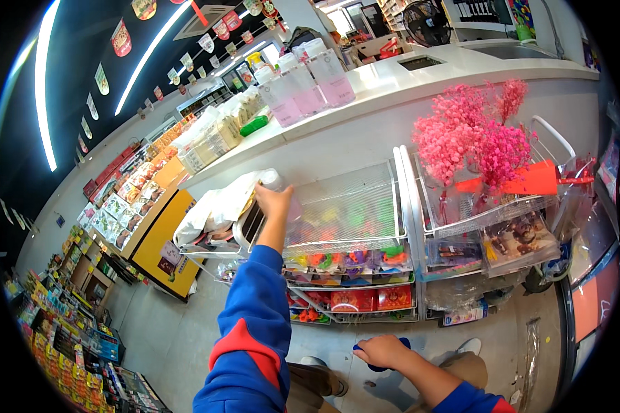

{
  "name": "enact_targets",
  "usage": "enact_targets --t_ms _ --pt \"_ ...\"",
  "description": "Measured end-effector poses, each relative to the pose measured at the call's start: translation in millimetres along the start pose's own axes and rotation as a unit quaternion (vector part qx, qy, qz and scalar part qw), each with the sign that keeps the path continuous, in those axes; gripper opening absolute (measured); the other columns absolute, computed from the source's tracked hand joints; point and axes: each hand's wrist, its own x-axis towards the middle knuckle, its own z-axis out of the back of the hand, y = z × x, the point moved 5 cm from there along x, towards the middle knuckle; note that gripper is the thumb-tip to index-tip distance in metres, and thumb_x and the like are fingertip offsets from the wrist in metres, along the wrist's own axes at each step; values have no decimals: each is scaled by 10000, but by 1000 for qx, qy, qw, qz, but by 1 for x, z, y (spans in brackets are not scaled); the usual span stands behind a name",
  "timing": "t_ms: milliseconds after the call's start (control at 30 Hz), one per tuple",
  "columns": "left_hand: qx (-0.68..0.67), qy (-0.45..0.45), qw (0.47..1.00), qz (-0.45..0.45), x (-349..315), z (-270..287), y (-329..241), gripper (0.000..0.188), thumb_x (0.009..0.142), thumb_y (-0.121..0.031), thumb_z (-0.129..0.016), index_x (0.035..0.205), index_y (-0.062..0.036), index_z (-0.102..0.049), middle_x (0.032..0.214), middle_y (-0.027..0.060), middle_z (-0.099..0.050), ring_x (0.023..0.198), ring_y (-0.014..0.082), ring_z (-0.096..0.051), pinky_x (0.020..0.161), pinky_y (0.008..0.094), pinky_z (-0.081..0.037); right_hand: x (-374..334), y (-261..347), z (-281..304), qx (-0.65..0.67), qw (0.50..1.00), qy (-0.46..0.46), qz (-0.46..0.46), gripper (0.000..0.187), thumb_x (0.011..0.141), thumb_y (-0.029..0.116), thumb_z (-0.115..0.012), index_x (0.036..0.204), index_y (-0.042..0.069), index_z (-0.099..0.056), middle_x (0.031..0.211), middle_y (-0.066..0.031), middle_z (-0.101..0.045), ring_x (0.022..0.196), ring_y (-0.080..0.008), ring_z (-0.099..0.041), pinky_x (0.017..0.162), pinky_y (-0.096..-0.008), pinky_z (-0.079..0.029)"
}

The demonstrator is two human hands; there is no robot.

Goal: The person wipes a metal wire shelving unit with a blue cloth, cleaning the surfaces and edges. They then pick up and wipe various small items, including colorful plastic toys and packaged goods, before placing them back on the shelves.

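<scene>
My left hand (274,200) reaches forward and is closed around a clear bottle (295,209) with a white cap. The bottle is at the left end of a white wire mesh shelf (348,199), next to a white cloth or bag (224,201); whether its base touches the mesh is hidden. Lower down, in front of my legs, my right hand (386,352) is closed on a small dark blue item (377,367), mostly covered by the fingers. Similar clear bottles (303,89) with pink liquid stand in a row on the white counter (386,81) above the shelf.
Pink dried flowers (475,141) and a red-orange packet (530,179) occupy the right rack. Colourful toys (355,259) fill the lower shelves. A green pack (254,126) and wrapped white bundles (213,141) lie along the counter. Snack shelves (55,344) line the left.
</scene>
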Motion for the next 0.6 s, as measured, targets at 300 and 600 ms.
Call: enact_targets --t_ms 300,600 --pt "-241 88 966 -32 -5 32 -19 610 702 -187 -818 1197 27 -532 1126 183 -639 1016 268 -643 852 375 -520 2 2 -1 -2 1000 17 8 399 964 419 -429 984 69 -618 855 -154 -690 807 -368 -655 692 -501 -512" --pt "-317 90 942 -65 99 94 -132 727 704 -331 -835 1273 -40 -489 1193 106 -601 1062 230 -590 845 373 -482 7 11 -2 25 999 32 24 380 975 395 -434 940 58 -606 781 -154 -676 747 -370 -649 643 -485 -511"
